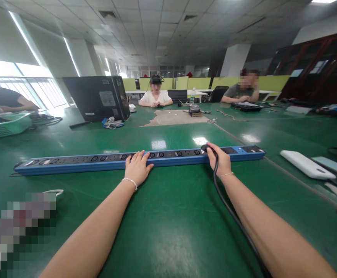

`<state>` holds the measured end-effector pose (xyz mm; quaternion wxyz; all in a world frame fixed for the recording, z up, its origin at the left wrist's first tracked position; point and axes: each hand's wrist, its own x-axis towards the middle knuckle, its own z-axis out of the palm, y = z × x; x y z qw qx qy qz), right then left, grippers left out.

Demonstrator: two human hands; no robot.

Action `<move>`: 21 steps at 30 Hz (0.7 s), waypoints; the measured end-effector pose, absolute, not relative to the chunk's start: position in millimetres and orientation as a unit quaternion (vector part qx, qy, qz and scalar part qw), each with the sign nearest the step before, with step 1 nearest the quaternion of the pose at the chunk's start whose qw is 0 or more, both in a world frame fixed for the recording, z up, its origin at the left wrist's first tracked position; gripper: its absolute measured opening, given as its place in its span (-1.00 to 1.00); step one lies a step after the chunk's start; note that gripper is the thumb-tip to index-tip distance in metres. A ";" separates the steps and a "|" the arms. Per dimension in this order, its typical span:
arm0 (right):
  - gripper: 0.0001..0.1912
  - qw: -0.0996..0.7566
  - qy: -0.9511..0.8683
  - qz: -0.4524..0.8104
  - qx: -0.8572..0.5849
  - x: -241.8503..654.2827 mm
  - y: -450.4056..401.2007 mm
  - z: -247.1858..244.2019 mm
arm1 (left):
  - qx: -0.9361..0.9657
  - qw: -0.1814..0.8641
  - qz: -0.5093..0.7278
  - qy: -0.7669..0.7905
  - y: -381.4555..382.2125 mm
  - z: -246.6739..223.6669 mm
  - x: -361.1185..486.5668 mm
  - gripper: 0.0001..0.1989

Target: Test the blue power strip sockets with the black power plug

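Observation:
A long blue power strip [174, 160] with black sockets along its top lies across the green table in front of me. My left hand [138, 166] lies over the strip left of its middle, fingers stretched out across the sockets and thumb spread to the right. In my right hand [220, 160] is a black power plug [205, 148], pinched between thumb and fingers just above the right part of the strip. Its metal prongs show, pointing down and left towards the sockets. From the plug a black cord [229, 208] hangs beneath my right wrist and runs off the bottom edge.
On the right lie a white power bank-like block [306, 164] and flat pieces. A blurred-out object [20, 224] is at lower left. Farther back are a black computer case [99, 98], gloves [112, 122], a green basket [9, 125] and a bottle [192, 96]. Several people sit around the table.

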<state>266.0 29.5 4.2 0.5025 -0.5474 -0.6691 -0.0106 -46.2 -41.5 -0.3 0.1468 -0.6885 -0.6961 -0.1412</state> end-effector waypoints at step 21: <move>-0.65 0.354 -0.759 0.023 -0.546 131.5 8.1 26.1 | -0.682 0.145 -0.176 -0.695 -40.6 -1.4 -46.9 -0.55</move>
